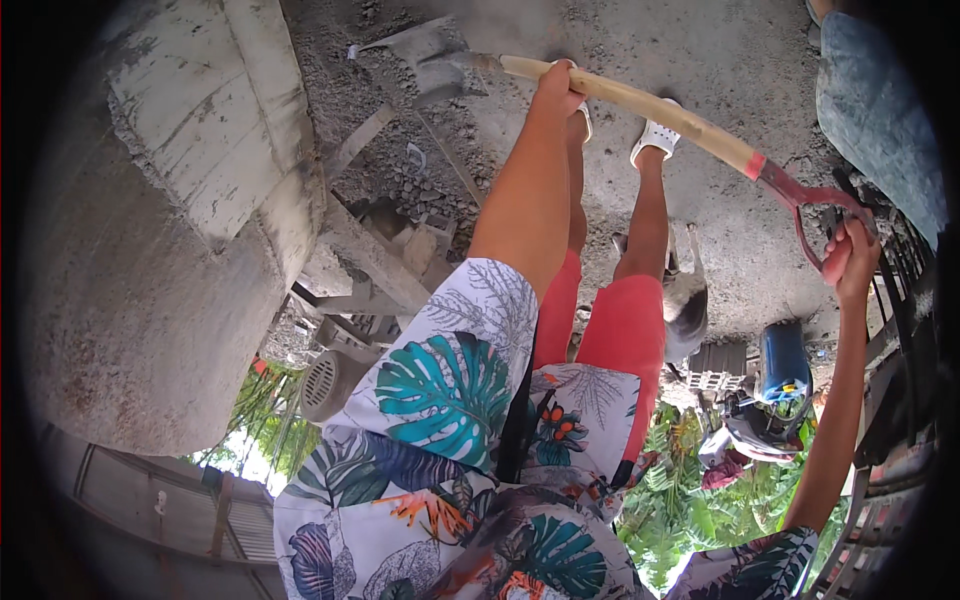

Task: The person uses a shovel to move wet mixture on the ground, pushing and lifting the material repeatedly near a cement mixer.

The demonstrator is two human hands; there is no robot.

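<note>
The dusty grey floor (640, 40) carries loose grey gravel (405, 186), a long thin grey-brown strip (456, 164) and white rounded clogs (657, 134).

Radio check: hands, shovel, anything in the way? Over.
Left hand gripping wooden shaft, right hand on red D-handle. Shovel blade out front, ground contact unclear. Loose rubble near blade.

Gritty grey floor (740, 60), bright green foliage (668, 500), ribbed panel (253, 525) lower left.
</note>
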